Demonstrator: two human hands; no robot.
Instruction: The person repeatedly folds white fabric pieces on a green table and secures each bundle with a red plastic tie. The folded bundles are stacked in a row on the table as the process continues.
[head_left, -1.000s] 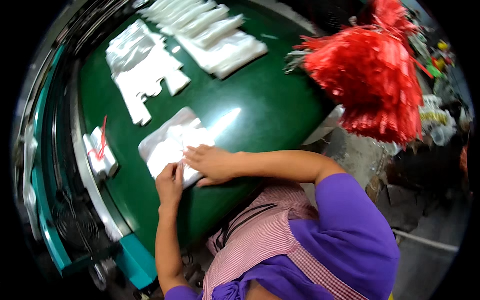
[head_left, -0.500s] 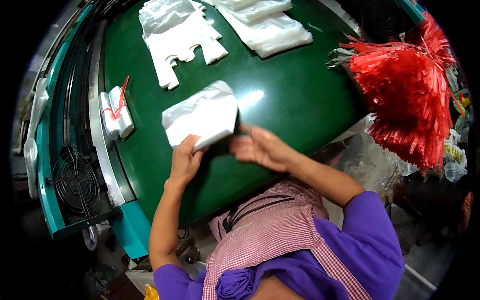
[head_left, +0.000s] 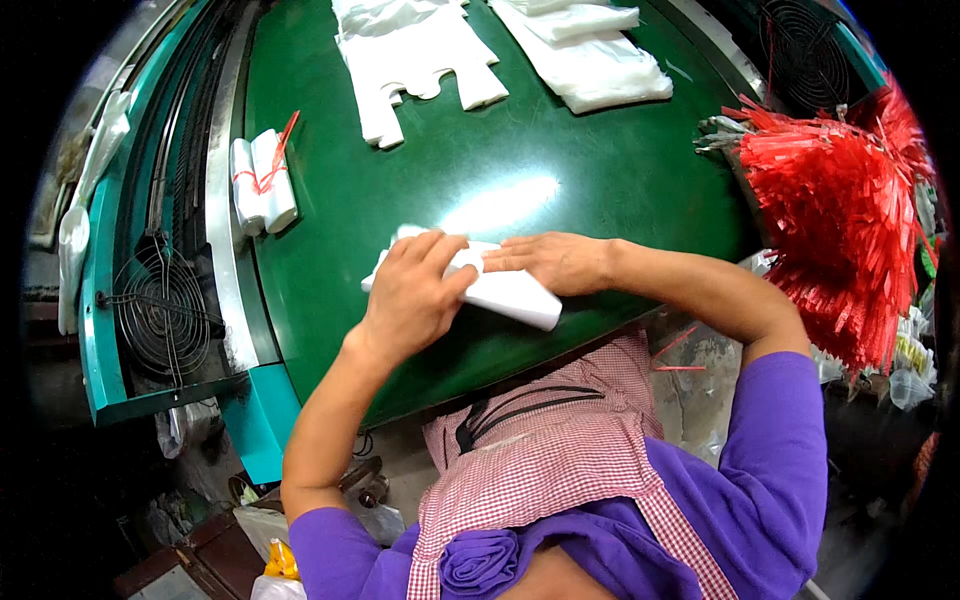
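Near the front edge of the green desk, just ahead of the person's checked apron, lies a folded white plastic bag bundle, a flat, soft packet pressed into a narrow slab whose right end shows a clean, squared fold. Both hands rest on it. The left hand lies palm down over the bundle's left part with the fingers spread and curved over the top, covering much of it rather than gripping round it. The right hand lies flat and open on the bundle's far edge, fingers straight and pointing left, their tips close to those of the other hand. Only one such bundle is under the hands. At the desk's left edge, on the grey metal strip beside the green surface, lies one finished roll of white bags tied with a red strip, its loose red ends sticking up. Toward the far edge of the desk lie two stacks of flat white bags: one with handle cut-outs at the far middle, and one plainer pile to its right. Off the right edge hangs one thick bunch of red ties, spread like a brush. One round fan grille sits in the teal frame beyond the left edge, and a second grille shows at the far right corner.
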